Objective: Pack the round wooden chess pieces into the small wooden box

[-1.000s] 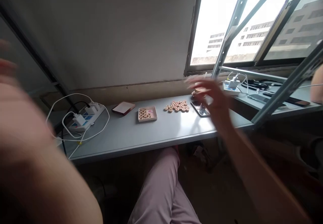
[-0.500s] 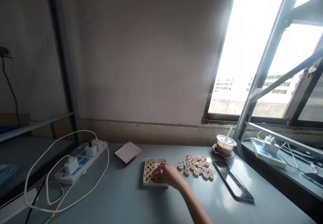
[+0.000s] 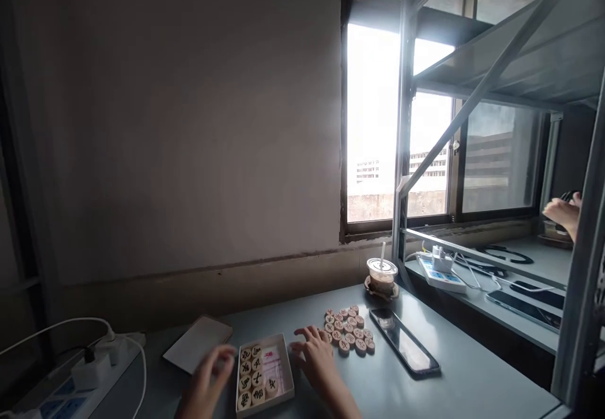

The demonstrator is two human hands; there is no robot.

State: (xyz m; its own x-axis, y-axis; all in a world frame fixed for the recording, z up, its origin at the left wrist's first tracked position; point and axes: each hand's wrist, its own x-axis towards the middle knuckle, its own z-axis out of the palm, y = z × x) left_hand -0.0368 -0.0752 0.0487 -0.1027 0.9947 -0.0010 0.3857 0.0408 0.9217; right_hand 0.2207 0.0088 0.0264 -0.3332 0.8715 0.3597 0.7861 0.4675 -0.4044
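Observation:
A shallow white box [image 3: 285, 395] holds xiangqi pieces [image 3: 257, 363] with black characters, standing in two full columns on its left. One more piece [image 3: 271, 387] sits lower in the third column, beside bare pink-marked lining. My left hand [image 3: 208, 378] hovers at the box's left side, fingers loosely bent and apart, holding nothing I can see. Just past the right rim is my right hand [image 3: 317, 356], fingers spread, between the box and a cluster of loose pieces with reddish characters [image 3: 348, 329]. It hides part of that cluster's left edge.
The box lid [image 3: 198, 343] lies behind my left hand. Right of the loose pieces are a tablet-like dark device [image 3: 406, 346] and a lidded drink cup [image 3: 382, 274]. A power strip with white cables [image 3: 89, 375] is at left. Another person's hand [image 3: 563, 214] shows beyond the metal frame [image 3: 404, 123].
The view has turned right. My right hand has left the box's inside for its right side, and my left hand has come into view at the left.

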